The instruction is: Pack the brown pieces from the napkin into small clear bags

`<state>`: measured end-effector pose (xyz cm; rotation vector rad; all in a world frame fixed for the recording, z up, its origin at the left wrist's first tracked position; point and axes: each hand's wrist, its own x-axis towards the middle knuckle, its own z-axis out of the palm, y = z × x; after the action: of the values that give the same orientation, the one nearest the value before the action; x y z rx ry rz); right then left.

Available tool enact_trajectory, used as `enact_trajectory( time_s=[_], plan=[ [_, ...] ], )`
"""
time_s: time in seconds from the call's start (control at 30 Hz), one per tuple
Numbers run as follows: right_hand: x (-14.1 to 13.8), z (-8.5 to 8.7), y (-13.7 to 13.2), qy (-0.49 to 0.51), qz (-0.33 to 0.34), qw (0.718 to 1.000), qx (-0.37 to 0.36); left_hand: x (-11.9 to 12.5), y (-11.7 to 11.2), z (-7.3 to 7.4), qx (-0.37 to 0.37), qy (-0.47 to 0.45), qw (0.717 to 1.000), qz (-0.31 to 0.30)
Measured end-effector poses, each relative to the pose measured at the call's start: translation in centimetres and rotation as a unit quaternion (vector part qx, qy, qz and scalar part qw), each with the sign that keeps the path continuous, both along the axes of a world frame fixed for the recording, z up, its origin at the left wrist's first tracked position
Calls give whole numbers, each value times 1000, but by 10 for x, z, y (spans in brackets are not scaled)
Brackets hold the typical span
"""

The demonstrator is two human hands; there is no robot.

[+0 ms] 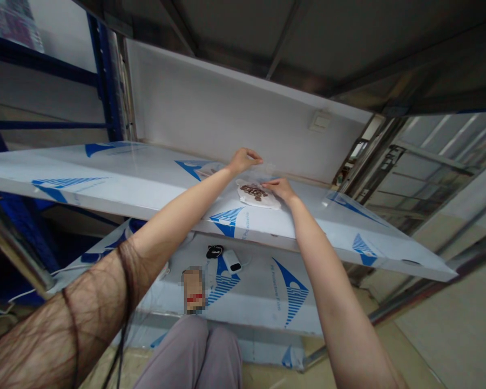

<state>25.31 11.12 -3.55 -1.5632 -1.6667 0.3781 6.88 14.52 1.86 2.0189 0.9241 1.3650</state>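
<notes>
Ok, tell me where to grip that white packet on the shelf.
Pinch the white packet at its pale near edge, coming from your side: it lies flat and thin, and the brown patch sits mid-packet, leaving that margin bare.

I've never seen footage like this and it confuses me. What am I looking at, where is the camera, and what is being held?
There is no machine here. These are a person's own bare arms, seen by one camera worn on their head and looking down. The left hand is raised, its fingers pinched at what may be clear plastic, though that is too faint to be sure. The right hand touches a white wrapper with brown pieces on it. That wrapper lies on a white shelf with blue-printed film. On a lower shelf sit a white device and a black cable. The person's grey trousers show at the bottom.
</notes>
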Motion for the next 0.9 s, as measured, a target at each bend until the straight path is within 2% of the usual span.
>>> enact_trajectory(
  time_s=[0.13,0.23,0.33,0.57,0.77,0.9],
  plan=[
    [1,4,0,47,10,999,14,-6,-3,-10,-71,1,997,33],
    [0,6,0,76,19,997,25,-16,-2,-19,-112,88,990,-23],
    [-2,6,0,82,27,996,32,-20,2,-24,-95,129,985,-64],
    [0,8,-1,92,35,995,33,-14,8,-24,-25,149,988,-36],
    [-2,13,-6,81,37,996,22,-9,-4,-26,-61,161,977,-127],
    [-8,13,-12,62,47,997,1,-6,-14,-27,-70,156,976,-137]
  ],
)
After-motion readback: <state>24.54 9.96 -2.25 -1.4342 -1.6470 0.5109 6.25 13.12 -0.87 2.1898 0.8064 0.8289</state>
